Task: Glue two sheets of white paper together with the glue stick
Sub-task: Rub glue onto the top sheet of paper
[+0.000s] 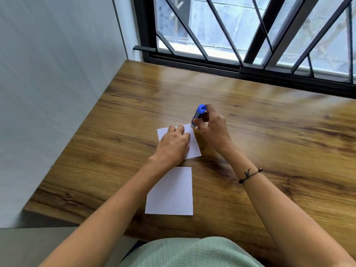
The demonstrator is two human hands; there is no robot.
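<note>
Closest to the near edge of the wooden surface (pixel 269 132) lies the spare sheet (pixel 170 191), flat and alone, with nothing touching it. It looks very thin and light, so a puff of air or a sleeve could slide it. I think it is best picked up by one corner or edge, pinched softly, because it bends and creases easily.

Farther in lies the second sheet (pixel 194 146), tilted a little. The left hand (pixel 173 144) rests spread out flat on it and pins it down. That is a good way to hold paper this floppy, so it does not drag along with the sticky glue.

Just past that, the right hand (pixel 211 128) is closed around the glue stick (pixel 198 114). The stick is stiff and small, easy to grip around its middle. Its white tip touches the far corner of the pinned sheet, and its blue end points up toward the window (pixel 240 31).
</note>
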